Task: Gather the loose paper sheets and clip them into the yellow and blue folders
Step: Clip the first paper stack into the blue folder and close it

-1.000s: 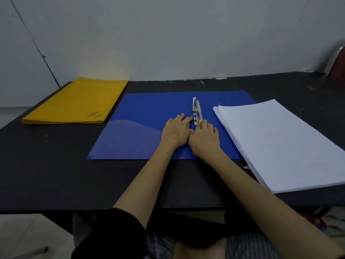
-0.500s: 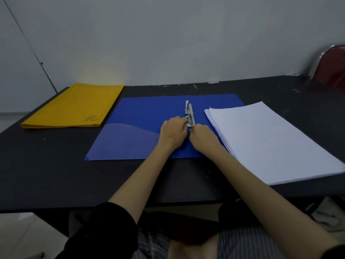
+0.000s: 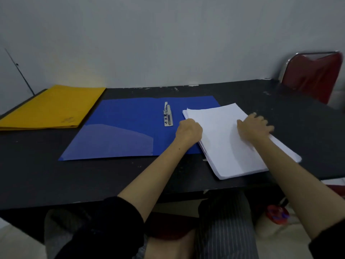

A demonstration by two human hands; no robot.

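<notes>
The blue folder (image 3: 127, 126) lies open on the black table, its metal clip (image 3: 167, 114) near the middle fold. A white paper stack (image 3: 222, 139) overlaps the folder's right part. My left hand (image 3: 189, 130) is at the stack's left edge, fingers curled against it. My right hand (image 3: 254, 126) lies on the stack's right edge, fingers spread over the sheets. The yellow folder (image 3: 50, 107) lies shut at the far left.
A black table (image 3: 112, 174) runs the full width of the view, with a grey wall behind. A red chair (image 3: 315, 75) stands at the table's far right corner. My legs show beneath the table's front edge.
Both hands have left the metal clip and moved right to the paper stack, one at each side. The view has swung right, showing more of the chair.
</notes>
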